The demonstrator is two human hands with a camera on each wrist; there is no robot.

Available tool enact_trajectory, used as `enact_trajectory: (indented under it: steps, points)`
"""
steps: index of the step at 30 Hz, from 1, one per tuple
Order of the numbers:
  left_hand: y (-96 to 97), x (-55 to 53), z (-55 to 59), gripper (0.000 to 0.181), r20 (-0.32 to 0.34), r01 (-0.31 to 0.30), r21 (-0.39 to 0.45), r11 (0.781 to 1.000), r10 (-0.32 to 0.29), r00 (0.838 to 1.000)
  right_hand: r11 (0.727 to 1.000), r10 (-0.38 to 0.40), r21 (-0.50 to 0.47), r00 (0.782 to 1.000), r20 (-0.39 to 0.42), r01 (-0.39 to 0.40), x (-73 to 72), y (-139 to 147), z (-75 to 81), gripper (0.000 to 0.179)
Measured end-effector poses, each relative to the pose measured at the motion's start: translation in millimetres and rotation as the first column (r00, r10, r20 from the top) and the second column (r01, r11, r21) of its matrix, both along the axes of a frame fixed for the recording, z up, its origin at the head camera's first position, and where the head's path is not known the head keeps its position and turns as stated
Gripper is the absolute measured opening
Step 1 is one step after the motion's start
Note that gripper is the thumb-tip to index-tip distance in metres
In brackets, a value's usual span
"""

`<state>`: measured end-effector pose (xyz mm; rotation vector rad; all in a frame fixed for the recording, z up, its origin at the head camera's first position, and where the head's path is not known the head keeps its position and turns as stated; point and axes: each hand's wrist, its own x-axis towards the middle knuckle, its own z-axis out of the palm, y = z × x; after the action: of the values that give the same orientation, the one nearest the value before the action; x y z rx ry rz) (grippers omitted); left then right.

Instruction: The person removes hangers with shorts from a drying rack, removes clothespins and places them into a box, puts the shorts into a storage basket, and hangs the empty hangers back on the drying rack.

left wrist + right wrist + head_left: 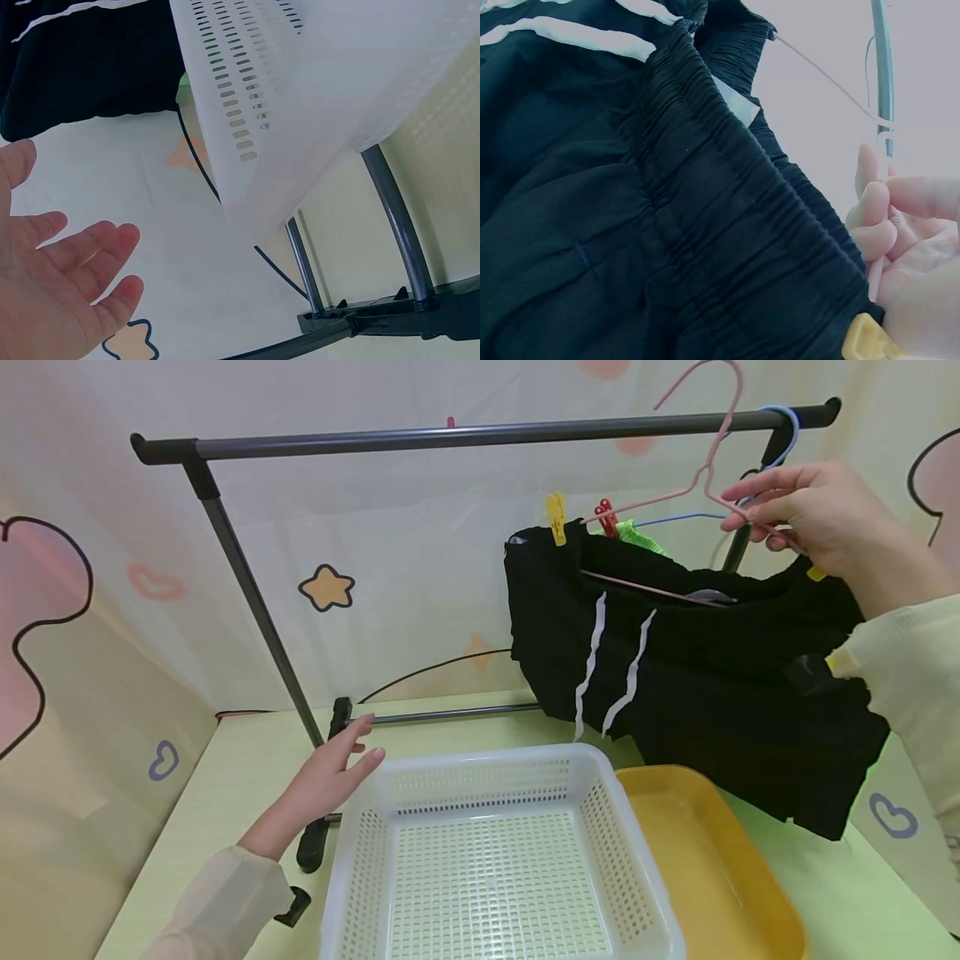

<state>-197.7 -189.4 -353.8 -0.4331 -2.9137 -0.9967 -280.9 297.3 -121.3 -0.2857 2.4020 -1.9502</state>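
My right hand (813, 514) pinches the right arm of a pink hanger (708, 464), whose hook rises above the rack's bar. From the hanger hangs a black garment (697, 668) with an elastic waistband and two white drawstrings (592, 652). A yellow clothespin (556, 518) clips its left side; another yellow clothespin (870, 339) sits right below my right hand in the right wrist view. My left hand (326, 789) is held with fingers extended, holding nothing, beside the back left corner of a white perforated basket (480, 885).
A dark metal rack (450, 435) spans the back. On its right end a blue hanger (787, 431) hangs, with a red clothespin (606, 518) and bright green cloth (641, 537) behind the black garment. A yellow tray (712, 868) lies right of the basket, partly under it.
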Motion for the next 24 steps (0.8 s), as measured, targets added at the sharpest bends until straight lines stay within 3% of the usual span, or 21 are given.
enact_trajectory:
  steps: [14, 19, 24]
  points:
    - [2.1, -2.9, 7.6, 0.061, -0.066, -0.005, 0.058, 0.998, 0.009, 0.998, 0.992, 0.079, 0.1, 0.995, -0.053, -0.074, 12.2, -20.9, 5.4, 0.019]
    - [8.2, -5.1, 19.4, 0.056, -0.122, -0.015, 0.109, 0.994, 0.028, 0.992, 0.985, 0.106, 0.144, 0.991, -0.086, -0.093, 17.7, -29.3, 6.1, 0.017]
    - [15.7, -6.4, 37.1, 0.055, -0.164, -0.002, 0.137, 0.991, 0.024, 0.986, 0.977, 0.185, 0.13, 0.974, -0.134, -0.168, 24.3, -36.3, 5.7, 0.018]
